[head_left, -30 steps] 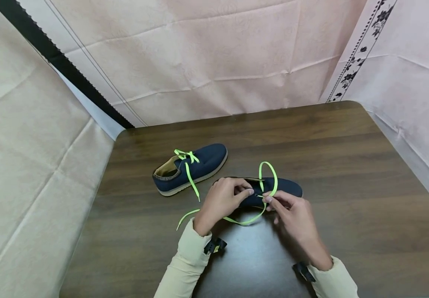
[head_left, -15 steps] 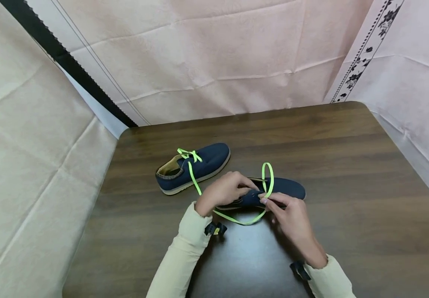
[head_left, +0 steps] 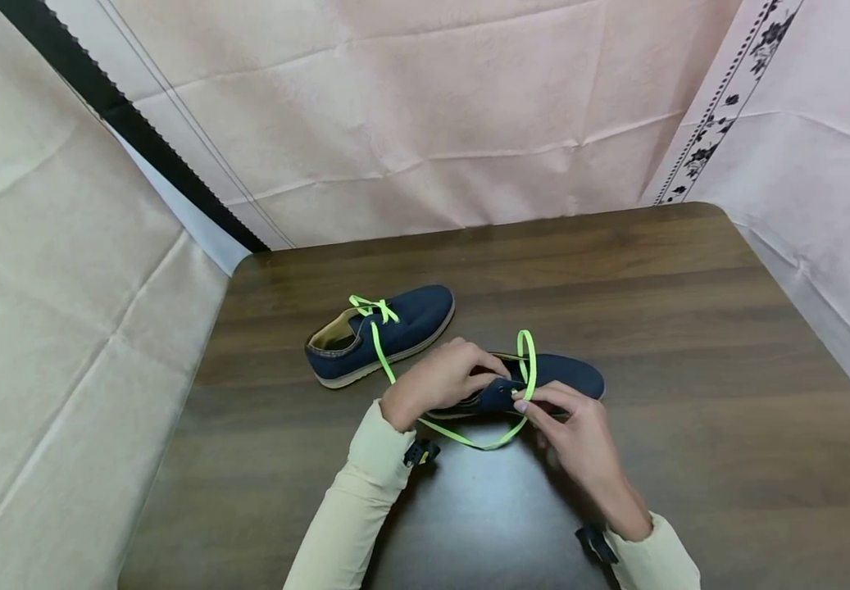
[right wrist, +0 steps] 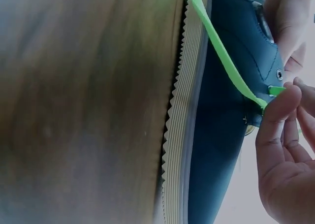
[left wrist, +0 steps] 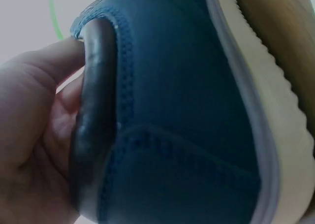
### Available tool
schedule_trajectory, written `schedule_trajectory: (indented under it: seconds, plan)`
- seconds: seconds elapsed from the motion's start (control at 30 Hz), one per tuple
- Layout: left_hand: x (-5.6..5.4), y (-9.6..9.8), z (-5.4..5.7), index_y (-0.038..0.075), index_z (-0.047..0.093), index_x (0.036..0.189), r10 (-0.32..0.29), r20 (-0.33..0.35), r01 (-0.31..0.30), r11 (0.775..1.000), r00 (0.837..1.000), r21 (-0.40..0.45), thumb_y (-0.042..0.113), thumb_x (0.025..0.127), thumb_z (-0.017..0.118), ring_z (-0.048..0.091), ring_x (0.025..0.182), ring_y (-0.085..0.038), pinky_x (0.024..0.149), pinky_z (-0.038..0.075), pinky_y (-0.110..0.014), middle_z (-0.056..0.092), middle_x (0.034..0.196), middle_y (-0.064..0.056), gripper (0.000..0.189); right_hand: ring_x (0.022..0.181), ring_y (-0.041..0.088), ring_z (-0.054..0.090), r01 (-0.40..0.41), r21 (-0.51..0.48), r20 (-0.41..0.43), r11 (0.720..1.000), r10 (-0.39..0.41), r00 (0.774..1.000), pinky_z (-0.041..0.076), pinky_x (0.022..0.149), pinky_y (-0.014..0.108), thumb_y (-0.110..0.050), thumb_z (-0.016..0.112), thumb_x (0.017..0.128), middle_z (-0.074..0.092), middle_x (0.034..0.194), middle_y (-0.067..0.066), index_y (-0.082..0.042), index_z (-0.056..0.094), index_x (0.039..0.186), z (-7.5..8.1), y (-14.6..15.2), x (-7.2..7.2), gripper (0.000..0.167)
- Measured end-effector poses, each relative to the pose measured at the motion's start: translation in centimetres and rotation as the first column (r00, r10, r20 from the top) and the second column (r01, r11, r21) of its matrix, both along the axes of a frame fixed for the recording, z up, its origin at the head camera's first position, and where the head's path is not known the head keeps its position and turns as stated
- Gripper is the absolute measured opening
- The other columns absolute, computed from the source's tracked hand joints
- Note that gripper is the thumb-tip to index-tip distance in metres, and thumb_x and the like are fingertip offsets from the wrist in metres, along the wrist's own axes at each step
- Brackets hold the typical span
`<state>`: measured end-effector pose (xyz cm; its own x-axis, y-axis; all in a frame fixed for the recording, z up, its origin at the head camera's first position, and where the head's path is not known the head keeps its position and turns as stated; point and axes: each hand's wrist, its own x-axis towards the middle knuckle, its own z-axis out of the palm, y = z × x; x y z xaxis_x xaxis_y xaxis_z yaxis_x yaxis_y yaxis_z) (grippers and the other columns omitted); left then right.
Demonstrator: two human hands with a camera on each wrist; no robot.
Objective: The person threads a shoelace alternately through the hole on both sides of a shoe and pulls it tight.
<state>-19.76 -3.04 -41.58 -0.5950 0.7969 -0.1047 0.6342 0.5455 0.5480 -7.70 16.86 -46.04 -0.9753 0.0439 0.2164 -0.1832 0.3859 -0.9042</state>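
A navy shoe (head_left: 570, 373) with a pale ridged sole sits on the table, its toe to the right. My left hand (head_left: 443, 382) holds it by the edge of its lacing flap; in the left wrist view, fingers (left wrist: 64, 61) reach inside the dark-lined collar. The thumb and fingers of my right hand (head_left: 575, 426) pinch a neon-green shoelace (right wrist: 278, 90) where it comes out of an eyelet. That lace makes an upright loop over the shoe, and a slack length hangs along the near side. Another metal-ringed eyelet (right wrist: 279, 75) shows no lace through it.
A second navy shoe (head_left: 413, 315) with green laces stands behind and to the left, one lace end trailing toward my left wrist. Brown wood-grain table (head_left: 727, 393) lies underneath. Pale cloth (head_left: 425, 106) hangs behind and at both sides.
My left hand has shifted slightly along the flap and now uncovers an eyelet. The upright lace loop has become smaller and narrower. My right hand keeps pinching near the eyelets.
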Motion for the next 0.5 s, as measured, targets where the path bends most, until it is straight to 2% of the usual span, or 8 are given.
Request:
schedule_trajectory:
  seconds: [0.1, 0.2, 0.27, 0.37, 0.5]
  plan:
    - [0.4, -0.2, 0.1, 0.02, 0.082, 0.12, 0.068, -0.104, -0.069, 0.998, 0.992, -0.003, 0.024, 0.107, 0.066, 0.058, 0.066, -0.003, 0.064, 0.048, -0.021, 0.079, 0.105, 0.007, 0.021, 0.053, 0.023, 0.059, 0.004, -0.041, 0.031, 0.999, -0.003, 1.0, 0.051, 0.05, 0.028, -0.016, 0.079, 0.096, 0.065, 0.082, 0.0, -0.015, 0.082, 0.099, 0.2, 0.0, 0.3, 0.004]
    - [0.7, -0.6, 0.2, 0.024, 0.083, 0.117, 0.133, -0.195, -0.132, 0.991, 0.972, 0.015, 0.03, 0.106, 0.067, 0.052, 0.059, -0.002, 0.053, 0.041, -0.022, 0.079, 0.102, 0.011, 0.02, 0.053, 0.019, 0.057, 0.007, -0.072, 0.056, 0.997, -0.003, 0.998, 0.051, 0.049, 0.028, -0.019, 0.078, 0.098, 0.063, 0.082, 0.001, -0.012, 0.081, 0.099, 0.3, -0.1, 0.4, 0.008]
    - [0.7, -0.8, 0.2, 0.025, 0.083, 0.116, 0.153, -0.237, -0.15, 0.988, 0.959, 0.031, 0.032, 0.106, 0.067, 0.049, 0.056, -0.003, 0.049, 0.036, -0.023, 0.078, 0.098, 0.013, 0.02, 0.053, 0.014, 0.055, 0.013, -0.081, 0.061, 0.997, -0.008, 0.998, 0.049, 0.048, 0.028, -0.02, 0.077, 0.098, 0.062, 0.081, 0.001, -0.01, 0.081, 0.099, 0.2, -0.1, 0.5, 0.01]
    - [0.6, -1.1, 0.2, 0.026, 0.083, 0.115, 0.16, -0.25, -0.151, 0.987, 0.955, 0.056, 0.033, 0.105, 0.067, 0.048, 0.055, -0.003, 0.047, 0.034, -0.023, 0.078, 0.096, 0.014, 0.02, 0.054, 0.009, 0.052, 0.014, -0.079, 0.061, 0.997, -0.01, 0.998, 0.047, 0.048, 0.027, -0.019, 0.076, 0.099, 0.06, 0.079, 0.001, -0.009, 0.081, 0.099, 0.1, -0.2, 0.5, 0.012]
    - [0.3, -1.5, 0.1, 0.023, 0.083, 0.115, 0.158, -0.21, -0.142, 0.986, 0.965, 0.09, 0.031, 0.105, 0.068, 0.053, 0.061, -0.002, 0.052, 0.04, -0.023, 0.079, 0.102, 0.011, 0.019, 0.052, 0.008, 0.05, 0.002, -0.067, 0.081, 0.998, 0.003, 0.997, 0.045, 0.047, 0.027, -0.021, 0.073, 0.102, 0.059, 0.074, 0.004, -0.01, 0.08, 0.101, 0.0, 0.0, -0.1, 0.013]
